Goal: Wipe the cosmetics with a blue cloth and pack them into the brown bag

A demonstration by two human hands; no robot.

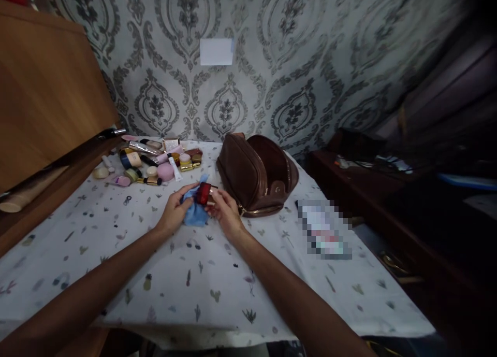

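Above the middle of the table, my left hand (pixel 174 212) is closed on a light blue cloth (pixel 196 215), which hangs down below the fingers. The cloth lies against a small dark red bottle (pixel 202 193) with a pale pinkish end. My right hand (pixel 225 210) grips that bottle by its pale end, fingers wrapped round it. Just beyond my right hand stands a brown leather toiletry bag (pixel 243 173), its top gaping and a zip running along the edge. What the bag holds cannot be seen.
Several cosmetics, among them a pink round container (pixel 165 171) and a white tube (pixel 174 168), crowd the back left of the patterned tablecloth (pixel 186 284). A blurred-out flat object (pixel 324 230) lies at the right. Wooden furniture (pixel 46 98) borders the left; a dark desk (pixel 349 186) adjoins the right.
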